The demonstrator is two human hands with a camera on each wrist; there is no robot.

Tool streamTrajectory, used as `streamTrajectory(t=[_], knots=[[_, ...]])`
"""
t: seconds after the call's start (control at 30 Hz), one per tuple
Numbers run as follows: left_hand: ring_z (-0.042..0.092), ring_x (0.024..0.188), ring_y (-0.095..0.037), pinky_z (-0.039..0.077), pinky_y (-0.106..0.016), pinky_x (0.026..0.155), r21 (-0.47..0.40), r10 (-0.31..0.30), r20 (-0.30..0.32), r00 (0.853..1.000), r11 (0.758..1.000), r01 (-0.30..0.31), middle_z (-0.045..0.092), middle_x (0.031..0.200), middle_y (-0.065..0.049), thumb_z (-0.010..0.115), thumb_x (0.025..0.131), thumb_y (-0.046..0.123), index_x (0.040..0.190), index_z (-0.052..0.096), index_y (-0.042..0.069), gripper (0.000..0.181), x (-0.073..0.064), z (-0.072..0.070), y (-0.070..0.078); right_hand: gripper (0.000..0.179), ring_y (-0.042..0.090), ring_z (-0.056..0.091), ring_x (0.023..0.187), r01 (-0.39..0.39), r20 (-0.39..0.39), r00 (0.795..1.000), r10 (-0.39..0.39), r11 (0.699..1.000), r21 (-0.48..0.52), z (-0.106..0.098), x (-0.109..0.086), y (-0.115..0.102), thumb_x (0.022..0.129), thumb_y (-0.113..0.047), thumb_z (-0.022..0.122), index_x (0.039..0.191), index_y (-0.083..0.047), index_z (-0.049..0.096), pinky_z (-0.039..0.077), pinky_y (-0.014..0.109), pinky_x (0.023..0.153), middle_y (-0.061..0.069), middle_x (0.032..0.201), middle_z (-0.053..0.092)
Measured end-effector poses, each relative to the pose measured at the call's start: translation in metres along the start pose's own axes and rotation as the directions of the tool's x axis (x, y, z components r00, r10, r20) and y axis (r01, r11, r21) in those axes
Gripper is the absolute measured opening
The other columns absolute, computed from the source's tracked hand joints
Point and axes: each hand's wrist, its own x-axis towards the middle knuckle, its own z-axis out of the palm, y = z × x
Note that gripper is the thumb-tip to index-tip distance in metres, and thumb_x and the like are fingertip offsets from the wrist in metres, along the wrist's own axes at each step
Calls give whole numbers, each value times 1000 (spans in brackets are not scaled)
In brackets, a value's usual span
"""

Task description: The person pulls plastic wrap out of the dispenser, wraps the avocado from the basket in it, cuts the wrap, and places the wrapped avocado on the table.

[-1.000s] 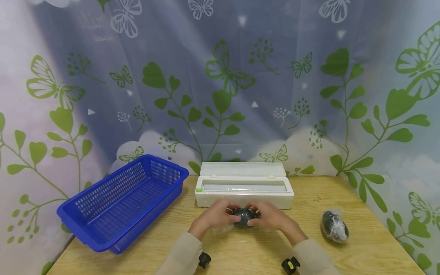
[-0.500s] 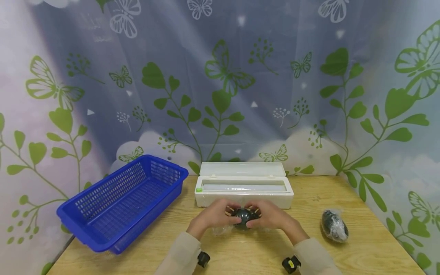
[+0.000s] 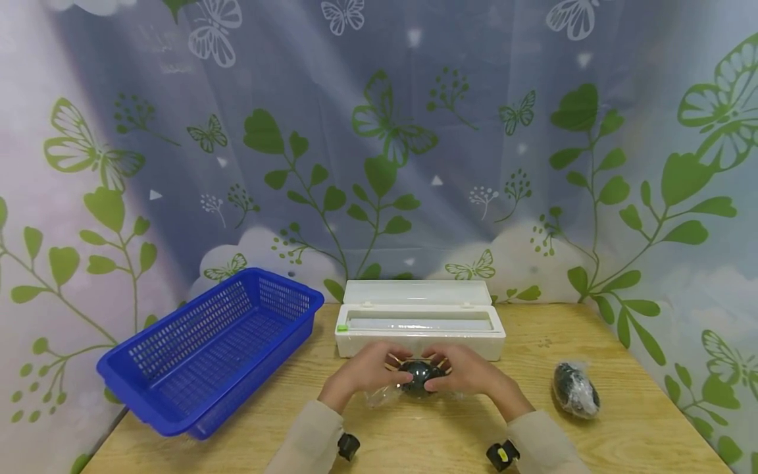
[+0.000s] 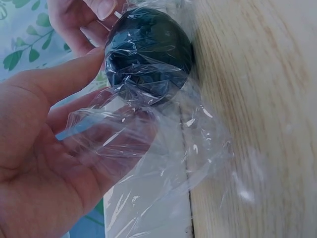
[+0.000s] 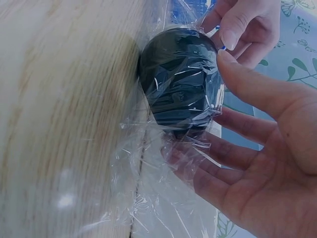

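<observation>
A dark green avocado (image 3: 422,377) rests on the table in front of the white box, covered in clear plastic wrap. My left hand (image 3: 379,368) holds its left end, thumb on the near side and fingers behind. From the right, my right hand (image 3: 464,372) grips the other end in the same way. Loose plastic wrap (image 4: 198,134) spreads out past the fruit in the left wrist view. Crinkled film (image 5: 183,153) gathers at the narrow end of the avocado near my right fingers in the right wrist view.
A white cling film box (image 3: 420,345) with its lid raised stands just behind my hands. To the left is a blue perforated basket (image 3: 210,411). Another wrapped avocado (image 3: 576,390) lies at the right of the wooden table (image 3: 628,434). A patterned curtain (image 3: 462,217) hangs behind.
Both hands stay at nearly the same place around the avocado, with small finger shifts. The avocado has turned slightly, and more loose film shows beside my left hand.
</observation>
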Motion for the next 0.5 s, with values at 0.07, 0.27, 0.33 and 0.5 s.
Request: streamTrajectory(t=[0.07, 0.27, 0.33, 0.5], knots=[[65, 108, -25, 53, -22, 84, 2, 0, -4, 1000, 1000, 0, 63, 126, -10, 69, 88, 28, 124, 61, 7, 42, -1, -1, 0, 52, 26, 64, 99, 4, -2, 1000, -4, 1000, 3, 0, 0, 0, 84, -31, 72, 125, -4, 57, 54, 36, 77, 12, 114, 65], [65, 106, -27, 53, -26, 85, -4, 11, -23, 1000, 1000, -11, 63, 124, -13, 69, 88, 26, 123, 62, 6, 41, -4, -8, 1, 53, 27, 64, 102, 5, -5, 1000, -5, 1000, 11, -2, -1, 1, 84, -31, 72, 126, -4, 56, 54, 38, 80, 13, 120, 63], [66, 104, -26, 54, -25, 84, 2, 19, -40, 999, 1000, -19, 64, 122, -13, 69, 88, 26, 123, 62, 6, 41, -4, -12, 1, 53, 29, 64, 102, -1, -11, 1000, 1, 1000, 18, -4, -2, 1, 84, -30, 72, 127, -4, 55, 54, 40, 81, 14, 122, 62], [67, 98, -24, 56, -27, 80, 28, 42, -134, 990, 999, -38, 66, 118, -13, 70, 86, 25, 120, 64, 6, 39, -8, -28, -2, 53, 34, 63, 103, -20, -29, 999, 22, 999, 45, -10, -4, 0, 84, -27, 73, 128, -3, 55, 54, 45, 84, 18, 122, 62]])
